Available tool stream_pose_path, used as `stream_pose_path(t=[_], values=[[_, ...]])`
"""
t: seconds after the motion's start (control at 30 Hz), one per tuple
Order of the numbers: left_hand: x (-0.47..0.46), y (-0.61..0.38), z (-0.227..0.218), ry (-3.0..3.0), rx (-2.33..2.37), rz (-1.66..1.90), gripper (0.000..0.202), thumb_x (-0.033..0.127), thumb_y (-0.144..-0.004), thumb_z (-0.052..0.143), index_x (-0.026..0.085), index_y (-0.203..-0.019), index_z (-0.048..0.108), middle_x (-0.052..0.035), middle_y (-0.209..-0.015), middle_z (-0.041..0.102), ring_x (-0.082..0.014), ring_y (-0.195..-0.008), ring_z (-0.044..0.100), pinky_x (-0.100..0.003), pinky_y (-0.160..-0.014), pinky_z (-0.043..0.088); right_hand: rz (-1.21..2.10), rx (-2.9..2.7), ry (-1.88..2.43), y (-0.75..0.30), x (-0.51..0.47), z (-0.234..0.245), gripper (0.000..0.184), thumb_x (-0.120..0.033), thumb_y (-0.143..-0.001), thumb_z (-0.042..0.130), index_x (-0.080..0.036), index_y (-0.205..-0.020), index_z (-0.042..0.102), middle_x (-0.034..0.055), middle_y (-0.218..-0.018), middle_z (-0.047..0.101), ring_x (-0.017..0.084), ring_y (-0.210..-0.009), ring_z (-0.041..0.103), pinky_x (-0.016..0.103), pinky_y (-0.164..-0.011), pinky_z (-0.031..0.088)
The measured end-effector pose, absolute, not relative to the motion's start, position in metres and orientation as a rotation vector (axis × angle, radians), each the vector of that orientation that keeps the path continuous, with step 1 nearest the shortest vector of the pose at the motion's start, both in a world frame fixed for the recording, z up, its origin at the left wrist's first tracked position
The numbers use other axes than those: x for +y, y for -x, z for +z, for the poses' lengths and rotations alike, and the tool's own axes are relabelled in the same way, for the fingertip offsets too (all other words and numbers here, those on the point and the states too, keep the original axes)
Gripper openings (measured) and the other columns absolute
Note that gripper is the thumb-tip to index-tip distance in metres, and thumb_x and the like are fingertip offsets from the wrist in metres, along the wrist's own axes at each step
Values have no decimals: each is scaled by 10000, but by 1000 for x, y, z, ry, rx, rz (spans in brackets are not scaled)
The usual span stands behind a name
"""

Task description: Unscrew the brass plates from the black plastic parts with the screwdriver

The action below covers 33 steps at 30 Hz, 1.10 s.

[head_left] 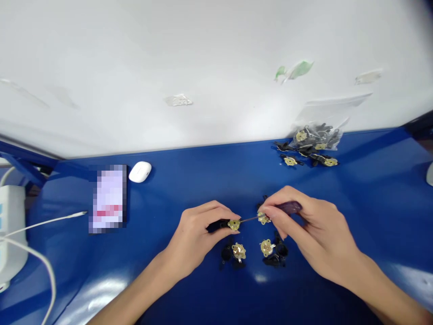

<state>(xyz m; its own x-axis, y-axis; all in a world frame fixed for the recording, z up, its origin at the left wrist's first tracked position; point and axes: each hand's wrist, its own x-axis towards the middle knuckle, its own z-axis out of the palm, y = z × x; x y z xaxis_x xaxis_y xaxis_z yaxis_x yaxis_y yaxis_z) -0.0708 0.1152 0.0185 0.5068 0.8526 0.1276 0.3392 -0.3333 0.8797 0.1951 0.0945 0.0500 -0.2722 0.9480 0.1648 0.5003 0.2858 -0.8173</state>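
Blue laminate covers the tabletop (189, 180), which runs along a white wall (203, 81). Near its middle, the left hand (192, 239) pinches a small brass disc (233, 224) with black plastic behind it between thumb and fingers. The right hand (314, 234) curls around a screwdriver (289, 207) with a dark purple handle, and its thin metal shaft (250, 219) reaches left to the disc. A second brass part (263, 218) sits at the right fingertips (269, 212); I cannot tell whether it is held. 2 more brass parts (238, 252) lie just nearer, side by side. Far right, a clear plastic bag (316, 140) holds more parts. Left stand a white earbud case (140, 171), a pixelated rectangular object (108, 198), a white cable (43, 224) and a white power strip (11, 225).
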Motion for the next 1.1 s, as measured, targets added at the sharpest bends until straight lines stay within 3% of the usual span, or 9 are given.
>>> stream_pose_path(t=[0.13, 0.23, 0.4, 0.5, 0.6, 0.7, 0.83, 0.97, 1.1], values=[[118, 71, 18, -1866, 1002, 750, 199, 121, -934, 924, 221, -1102, 890, -13, -1055, 868, -159, -930, 829, -238, -871, 617, 871, -1969, 1300, -197, 92, 51, 133, -291, -1172, 583, -346, -1271, 652, -79, -814, 712, 91, -584, 621, 242, -553, 443], [120, 71, 18, -1844, 1008, 757, 197, 123, -898, 955, 219, -1061, 899, -9, -1034, 875, -159, -914, 831, -236, -858, 616, 818, -1927, 1291, -196, 91, 47, 98, -242, -1154, 571, -316, -1186, 626, -86, -744, 613, 90, -535, 534, 233, -516, 424], [118, 70, 19, -1849, 1014, 763, 189, 129, -890, 964, 219, -1045, 904, -1, -1021, 881, -149, -909, 832, -222, -847, 615, 652, -1850, 1263, -193, 92, 38, 180, -134, -1071, 571, -273, -1184, 590, -58, -827, 672, 105, -622, 623, 233, -579, 492], [117, 70, 21, -1870, 1023, 737, 183, 140, -906, 955, 229, -1059, 908, 1, -1036, 886, -152, -932, 835, -225, -864, 618, 502, -1907, 1223, -193, 93, 36, 187, -89, -1031, 576, -260, -1099, 608, -74, -741, 662, 95, -541, 568, 245, -547, 453], [118, 70, 23, -1895, 1026, 711, 185, 149, -916, 950, 240, -1073, 912, -2, -1048, 888, -164, -944, 836, -241, -860, 623, 463, -1938, 1196, -195, 94, 37, 143, -149, -1063, 612, -258, -984, 658, -67, -690, 675, 97, -511, 546, 270, -545, 423], [119, 70, 26, -1914, 1026, 696, 197, 146, -909, 955, 252, -1071, 916, 1, -1034, 890, -173, -929, 840, -253, -848, 629, 559, -1968, 1216, -200, 96, 39, 98, -250, -1125, 612, -270, -1115, 707, -38, -785, 752, 115, -569, 635, 270, -545, 441], [121, 69, 27, -1922, 1044, 694, 214, 150, -931, 937, 282, -1098, 918, 6, -1054, 894, -189, -936, 846, -279, -873, 639, 832, -1993, 1235, -205, 95, 46, 200, -232, -1135, 561, -288, -1320, 613, 2, -943, 783, 145, -653, 672, 280, -588, 502], [123, 69, 28, -1911, 1059, 674, 210, 173, -932, 940, 300, -1098, 917, 18, -1041, 895, -197, -907, 847, -288, -857, 656, 809, -2027, 1150, -205, 92, 54, 211, -128, -1059, 544, -264, -1219, 564, 23, -985, 724, 154, -726, 660, 293, -661, 543], [122, 69, 28, -1909, 1063, 665, 199, 160, -952, 917, 294, -1100, 912, 23, -1044, 892, -179, -918, 846, -258, -856, 653, 771, -2052, 1122, -201, 91, 54, 85, -202, -1124, 549, -266, -1170, 579, -39, -829, 674, 112, -614, 598, 262, -600, 481]])
